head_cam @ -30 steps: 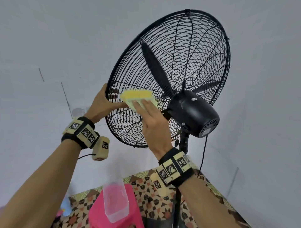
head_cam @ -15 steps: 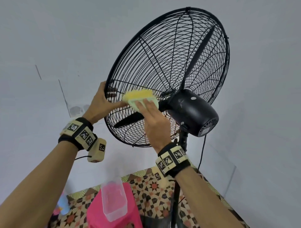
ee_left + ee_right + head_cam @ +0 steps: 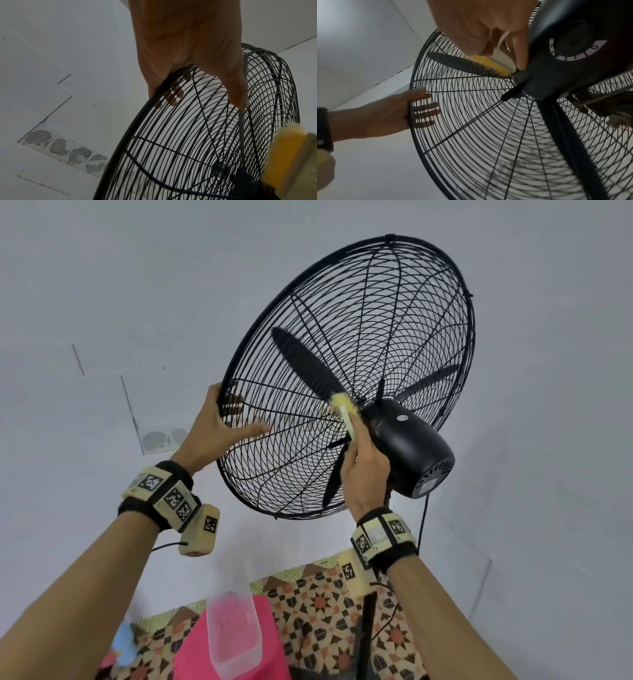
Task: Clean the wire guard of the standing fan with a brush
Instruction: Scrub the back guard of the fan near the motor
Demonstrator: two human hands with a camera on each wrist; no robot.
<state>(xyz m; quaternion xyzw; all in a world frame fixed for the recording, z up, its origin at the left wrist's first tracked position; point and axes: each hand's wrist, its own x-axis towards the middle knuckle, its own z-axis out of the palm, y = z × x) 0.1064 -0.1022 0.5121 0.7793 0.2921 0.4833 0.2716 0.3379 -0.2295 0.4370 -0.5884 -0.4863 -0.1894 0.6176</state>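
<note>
The black standing fan's wire guard [image 3: 376, 337] tilts up in front of me. My left hand [image 3: 212, 426] holds its left rim, with the fingers on the front face and the thumb on the rear wires; the left wrist view shows that hand [image 3: 180, 47] on the guard [image 3: 171, 148]. My right hand [image 3: 363, 467] grips a brush [image 3: 342, 404] with yellow bristles and a pale handle. Its bristles press on the rear guard right beside the black motor housing [image 3: 411, 446]. In the right wrist view the brush [image 3: 491, 63] lies over a blade, next to the housing [image 3: 565, 60].
A pink stool [image 3: 270, 642] with a clear plastic container [image 3: 234, 635] on it stands below on a patterned floor [image 3: 325, 594]. The fan pole [image 3: 366, 638] and its cord [image 3: 423, 525] run down behind my right wrist. White walls close in behind and to the right.
The brush has slid right along the rear guard, from near my left hand to the hub by the motor. The blades have turned. My left hand stays on the rim.
</note>
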